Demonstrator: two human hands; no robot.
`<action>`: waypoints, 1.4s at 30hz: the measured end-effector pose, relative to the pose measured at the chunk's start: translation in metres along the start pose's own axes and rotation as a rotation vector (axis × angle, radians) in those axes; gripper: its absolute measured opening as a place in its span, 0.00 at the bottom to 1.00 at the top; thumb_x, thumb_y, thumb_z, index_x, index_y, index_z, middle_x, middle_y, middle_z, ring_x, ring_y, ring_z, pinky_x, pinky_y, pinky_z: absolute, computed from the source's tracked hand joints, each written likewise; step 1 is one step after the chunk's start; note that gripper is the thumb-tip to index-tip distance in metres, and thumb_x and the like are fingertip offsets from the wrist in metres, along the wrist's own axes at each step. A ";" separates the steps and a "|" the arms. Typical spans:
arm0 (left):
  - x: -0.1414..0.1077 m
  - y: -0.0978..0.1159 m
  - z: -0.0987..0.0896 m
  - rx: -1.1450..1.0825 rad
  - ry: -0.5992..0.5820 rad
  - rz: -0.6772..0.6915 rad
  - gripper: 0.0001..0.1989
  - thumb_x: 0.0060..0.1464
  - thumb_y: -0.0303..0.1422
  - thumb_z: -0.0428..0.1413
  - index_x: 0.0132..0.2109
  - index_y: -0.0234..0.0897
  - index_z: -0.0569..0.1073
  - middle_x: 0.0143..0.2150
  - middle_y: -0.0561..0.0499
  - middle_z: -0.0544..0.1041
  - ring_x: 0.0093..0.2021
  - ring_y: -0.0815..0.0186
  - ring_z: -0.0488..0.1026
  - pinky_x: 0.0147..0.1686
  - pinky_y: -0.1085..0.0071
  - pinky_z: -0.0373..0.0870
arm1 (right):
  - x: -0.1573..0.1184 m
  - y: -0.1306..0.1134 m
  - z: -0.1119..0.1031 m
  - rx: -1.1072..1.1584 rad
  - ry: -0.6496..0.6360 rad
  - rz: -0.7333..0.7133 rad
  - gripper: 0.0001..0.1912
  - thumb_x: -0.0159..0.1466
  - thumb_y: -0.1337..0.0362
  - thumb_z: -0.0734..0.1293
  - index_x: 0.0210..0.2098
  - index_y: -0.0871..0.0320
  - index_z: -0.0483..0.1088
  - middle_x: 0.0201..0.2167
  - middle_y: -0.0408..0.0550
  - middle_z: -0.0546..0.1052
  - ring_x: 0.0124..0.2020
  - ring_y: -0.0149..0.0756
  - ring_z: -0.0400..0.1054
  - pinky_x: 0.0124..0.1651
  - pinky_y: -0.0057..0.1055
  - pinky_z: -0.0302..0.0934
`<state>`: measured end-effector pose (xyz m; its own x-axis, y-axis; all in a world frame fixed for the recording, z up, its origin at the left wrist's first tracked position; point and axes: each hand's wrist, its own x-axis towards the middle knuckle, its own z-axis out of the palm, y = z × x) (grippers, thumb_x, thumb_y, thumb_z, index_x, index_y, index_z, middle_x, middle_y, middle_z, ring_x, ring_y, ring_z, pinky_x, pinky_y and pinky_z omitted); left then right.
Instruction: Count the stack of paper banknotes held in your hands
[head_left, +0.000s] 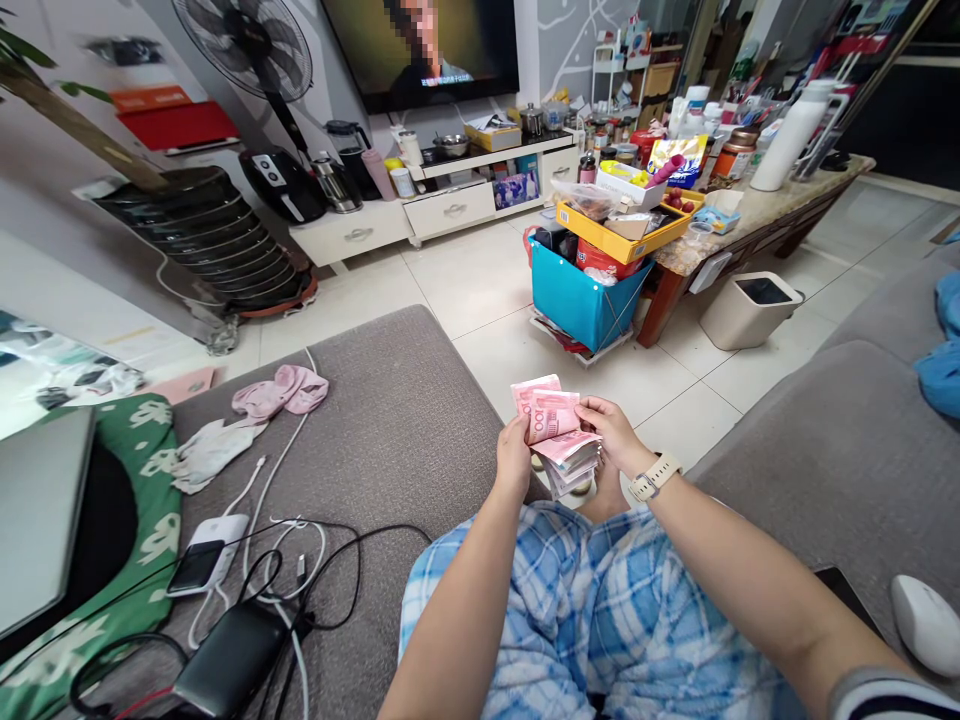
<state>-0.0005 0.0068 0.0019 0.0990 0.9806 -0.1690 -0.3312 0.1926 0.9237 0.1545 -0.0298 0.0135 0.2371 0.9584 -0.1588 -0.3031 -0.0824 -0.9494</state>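
Observation:
A stack of pinkish-red 100 banknotes [559, 418] is held above my lap, with several folded or fanned notes hanging below. My left hand [514, 455] is closed around the left edge of the notes, thumb on top. On the other side, my right hand [611, 432] pinches the upper right edge of the notes between thumb and fingers. A beige watch [654, 478] is on my right wrist. Under my forearms are blue and white checked pants [585, 600]. The undersides of the notes and some fingertips are hidden.
To the left on the grey sofa [375, 400] lie tangled cables, a black power bank [232, 655], a white device [208, 552] and a pink cloth [281, 392]. A white mouse [927, 625] is at right. Ahead stand a blue bin [585, 303] and a beige trash can [750, 310].

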 end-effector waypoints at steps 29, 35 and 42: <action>0.000 0.000 -0.001 0.039 0.004 0.003 0.11 0.46 0.40 0.61 0.30 0.35 0.79 0.32 0.49 0.81 0.34 0.62 0.74 0.40 0.68 0.69 | -0.001 0.003 -0.003 0.010 -0.075 0.002 0.19 0.56 0.46 0.72 0.27 0.56 0.72 0.18 0.41 0.70 0.21 0.32 0.60 0.27 0.31 0.53; 0.000 -0.006 -0.001 -0.046 -0.025 -0.080 0.12 0.43 0.39 0.64 0.33 0.35 0.79 0.30 0.50 0.80 0.30 0.65 0.74 0.37 0.69 0.69 | 0.003 0.006 -0.006 -0.057 0.024 -0.053 0.18 0.51 0.50 0.76 0.24 0.55 0.68 0.20 0.40 0.69 0.24 0.32 0.60 0.30 0.31 0.54; 0.000 -0.008 -0.002 -0.052 -0.046 -0.091 0.15 0.39 0.40 0.67 0.32 0.34 0.78 0.29 0.52 0.79 0.29 0.67 0.73 0.36 0.70 0.67 | 0.005 0.008 -0.007 -0.021 0.025 -0.042 0.17 0.51 0.51 0.76 0.29 0.56 0.71 0.25 0.39 0.71 0.25 0.31 0.59 0.31 0.30 0.54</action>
<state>-0.0001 0.0059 -0.0061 0.1730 0.9566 -0.2345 -0.3670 0.2836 0.8860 0.1596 -0.0280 0.0028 0.2722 0.9541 -0.1250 -0.2731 -0.0479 -0.9608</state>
